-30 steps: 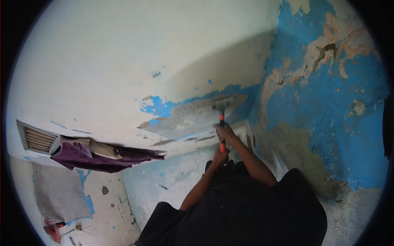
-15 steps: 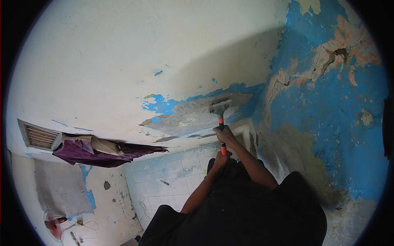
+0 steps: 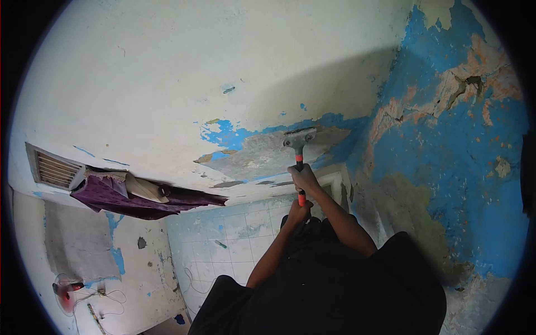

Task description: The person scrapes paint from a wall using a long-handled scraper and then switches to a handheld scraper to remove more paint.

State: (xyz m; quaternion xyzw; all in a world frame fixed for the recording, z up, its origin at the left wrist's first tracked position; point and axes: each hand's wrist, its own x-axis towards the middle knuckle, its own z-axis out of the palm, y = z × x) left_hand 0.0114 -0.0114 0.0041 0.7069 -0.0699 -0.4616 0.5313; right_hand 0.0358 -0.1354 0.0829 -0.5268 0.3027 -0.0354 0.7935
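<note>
A long-handled wall scraper (image 3: 300,142) with a wide metal head and a black and orange handle reaches up to the wall. Its blade lies at a bare grey patch (image 3: 262,153) near the upper edge, where blue paint (image 3: 226,134) shows under the white coat. My right hand (image 3: 305,178) is closed around the upper handle, just below the orange band. Lower down, my left hand (image 3: 298,212) grips the handle's end near the other orange part. Whether the blade presses on the wall is hard to see.
At right stands a blue wall (image 3: 446,167) with cracked, peeling plaster. A purple cloth (image 3: 123,198) hangs beside a vent (image 3: 54,169) at left. Below are floor tiles (image 3: 234,245) with a small green item (image 3: 221,244). A red fan (image 3: 66,296) and cables are at lower left.
The scraper head has moved slightly up and left over the grey patch. The view has shifted a little, and both hands keep their hold on the handle.
</note>
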